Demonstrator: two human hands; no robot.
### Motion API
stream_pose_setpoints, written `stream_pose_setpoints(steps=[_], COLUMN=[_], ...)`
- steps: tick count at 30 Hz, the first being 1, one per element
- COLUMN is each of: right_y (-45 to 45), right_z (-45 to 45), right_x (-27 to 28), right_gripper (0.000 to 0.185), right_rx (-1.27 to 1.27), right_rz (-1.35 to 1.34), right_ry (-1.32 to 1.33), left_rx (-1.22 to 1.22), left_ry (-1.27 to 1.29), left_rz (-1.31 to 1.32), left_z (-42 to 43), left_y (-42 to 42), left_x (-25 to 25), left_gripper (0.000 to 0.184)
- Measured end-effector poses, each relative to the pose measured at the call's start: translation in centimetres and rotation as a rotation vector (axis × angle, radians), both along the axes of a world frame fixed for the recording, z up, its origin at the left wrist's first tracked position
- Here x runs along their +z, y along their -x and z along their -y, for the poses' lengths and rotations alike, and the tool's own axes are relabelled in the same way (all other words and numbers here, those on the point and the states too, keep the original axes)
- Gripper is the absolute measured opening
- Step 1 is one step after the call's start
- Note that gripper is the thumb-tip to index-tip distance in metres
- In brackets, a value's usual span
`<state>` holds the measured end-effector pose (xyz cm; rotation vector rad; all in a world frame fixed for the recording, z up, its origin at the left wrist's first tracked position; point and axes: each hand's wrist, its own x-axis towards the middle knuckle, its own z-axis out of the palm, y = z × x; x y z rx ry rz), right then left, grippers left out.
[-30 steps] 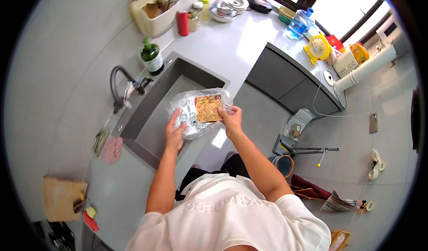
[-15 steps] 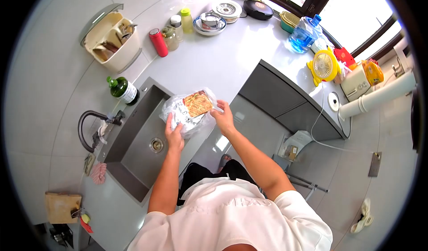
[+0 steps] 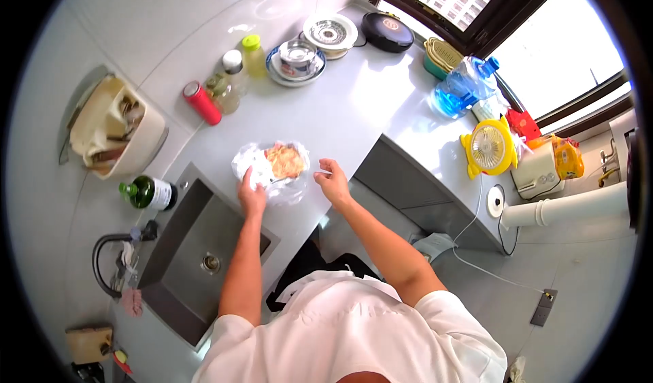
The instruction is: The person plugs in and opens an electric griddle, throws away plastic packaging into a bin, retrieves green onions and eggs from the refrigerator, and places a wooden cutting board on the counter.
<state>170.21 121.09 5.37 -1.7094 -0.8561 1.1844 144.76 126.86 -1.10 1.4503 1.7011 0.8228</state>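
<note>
A clear plastic bag (image 3: 289, 191) holds a packet with a golden-brown food picture (image 3: 284, 160) and a white part on its left. It is over the grey counter, just beyond the sink's corner. My left hand (image 3: 252, 194) grips the left side of the bag, with the fingers partly hidden by the plastic. To the right of the bag is my right hand (image 3: 332, 181), apart from it, its fingers bent and spread with nothing between them.
The sink (image 3: 192, 247) with a black faucet (image 3: 112, 260) lies at left. Behind it are a green bottle (image 3: 151, 193), a red can (image 3: 202, 103) and jars. Stacked bowls (image 3: 296, 63), a water jug (image 3: 464, 87) and a yellow fan (image 3: 489, 147) stand farther back and right.
The view has turned and shifted toward the counter. The bagged packet has moved from over the sink to the counter. My right hand has let go of it.
</note>
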Motion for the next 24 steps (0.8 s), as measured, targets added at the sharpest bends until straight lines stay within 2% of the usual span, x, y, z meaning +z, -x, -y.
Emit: stream_pose_setpoints(steps=[1,2,4,5,7,8,10,12,14,17,21,23,24], right_y=[-1.5,-2.9,-5.8,-6.9,-9.0,-10.1,-12.7,-15.6,-19.8,-27.1,-37.5,-42.2,-44.0], right_z=[-1.4,-2.8,-5.2,-6.2,-7.8,-9.0,-11.3,-13.3,-15.8,-20.4,-29.1,-33.3,-35.9], right_x=[0.9,1.2,1.7,1.7,2.5,2.9,2.4,1.2,0.9,-0.3,-1.6,-1.8,-2.1], right_gripper=[0.051,0.051,0.051,0.05,0.05,0.05,0.048,0.046,0.041,0.035,0.036,0.04,0.04], right_rx=[-0.017,-0.034,-0.089,-0.136,-0.16,-0.165,-0.174,-0.177,-0.162,-0.171,-0.14,-0.044,-0.042], right_rz=[0.021,0.035,0.001,-0.037,-0.05,-0.059,-0.049,-0.047,0.017,0.166,0.235,0.423,0.408], right_ry=[0.003,0.008,-0.002,-0.012,0.003,0.011,-0.016,-0.036,-0.054,-0.077,-0.144,-0.18,-0.184], left_rx=[0.026,0.019,0.069,0.054,0.139,0.133,-0.064,-0.106,-0.282,-0.392,-0.408,-0.426,-0.424], left_ry=[-0.169,-0.181,-0.046,-0.05,-0.358,-0.369,-0.622,-0.609,-0.549,-0.5,-0.405,-0.35,-0.35], left_rz=[-0.234,-0.231,-0.627,-0.631,-0.679,-0.676,-0.49,-0.443,-0.242,-0.184,-0.227,-0.225,-0.241], left_z=[-1.4,-3.3,-4.7,-5.9,-8.8,-10.5,-13.4,-15.8,-18.0,-21.4,-26.7,-28.7,-30.0], left_y=[-0.5,-0.6,-1.7,-2.6,-5.2,-6.9,-11.8,-17.9,-24.5,-33.5,-43.4,-47.9,-49.8], left_x=[0.1,-0.1,7.9,9.2,10.8,11.4,12.3,11.7,11.1,9.5,8.0,7.6,7.5], left_gripper=[0.068,0.068,0.058,0.058,0.049,0.049,0.043,0.043,0.045,0.051,0.055,0.057,0.057])
